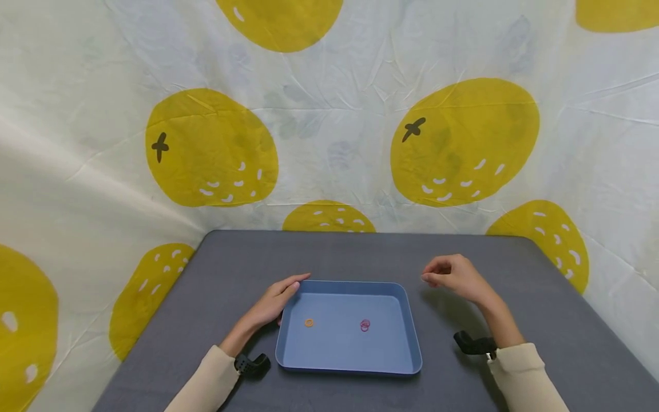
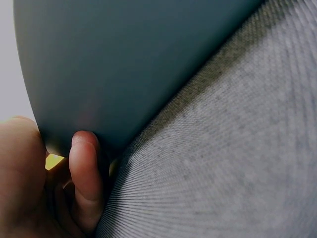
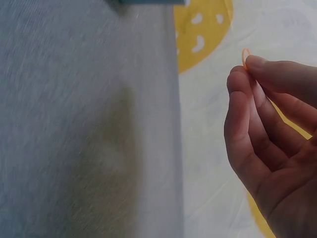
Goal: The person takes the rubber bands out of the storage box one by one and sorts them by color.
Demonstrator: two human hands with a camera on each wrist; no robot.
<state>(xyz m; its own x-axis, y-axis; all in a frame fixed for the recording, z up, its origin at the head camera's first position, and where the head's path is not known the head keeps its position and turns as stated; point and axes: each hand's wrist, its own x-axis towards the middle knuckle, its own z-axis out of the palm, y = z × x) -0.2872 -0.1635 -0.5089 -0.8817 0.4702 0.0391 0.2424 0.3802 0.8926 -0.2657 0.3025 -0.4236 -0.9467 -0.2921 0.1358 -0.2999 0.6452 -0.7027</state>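
Observation:
A shallow blue tray [image 1: 404, 320] lies on the grey table, with an orange rubber band [image 1: 309, 323] and a pink rubber band [image 1: 365, 325] inside it. My left hand [image 1: 280, 297] rests flat against the tray's far left corner; in the left wrist view a finger [image 2: 86, 173] touches the tray's outer wall [image 2: 124, 64]. My right hand [image 1: 453, 274] hovers above the table to the right of the tray, fingers curled. In the right wrist view its fingertips [image 3: 247, 74] pinch a small orange rubber band [image 3: 244, 55].
The grey cloth-covered table [image 1: 540, 320] reaches to a white sheet printed with yellow fruit [image 1: 463, 143], which hangs behind and to both sides. Black wrist mounts [image 1: 476, 344] sit at both cuffs.

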